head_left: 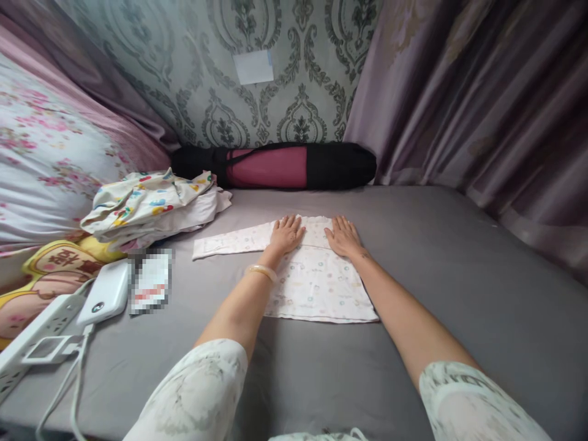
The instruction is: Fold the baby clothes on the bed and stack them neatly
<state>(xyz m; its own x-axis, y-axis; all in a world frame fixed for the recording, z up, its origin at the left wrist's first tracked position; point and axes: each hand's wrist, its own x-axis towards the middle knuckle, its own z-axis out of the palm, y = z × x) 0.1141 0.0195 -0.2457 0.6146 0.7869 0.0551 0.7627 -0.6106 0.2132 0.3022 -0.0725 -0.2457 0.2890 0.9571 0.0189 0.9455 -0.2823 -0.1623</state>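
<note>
A small white printed garment (316, 285) lies flat on the grey bed sheet (459, 275), one sleeve stretched out to the left. My left hand (287, 234) rests palm down on its upper part, fingers spread flat; a pale bangle sits on that wrist. My right hand (342, 236) lies flat beside it on the same upper edge, fingers stretched out. Neither hand holds anything.
A pile of colourful printed clothes (147, 205) sits at the left. A black and pink rolled mat bag (280, 165) lies along the wall. A white power bank (105, 294), a power strip (37, 334) with cables and a floral pillow (46, 159) are at the left; curtains hang on the right.
</note>
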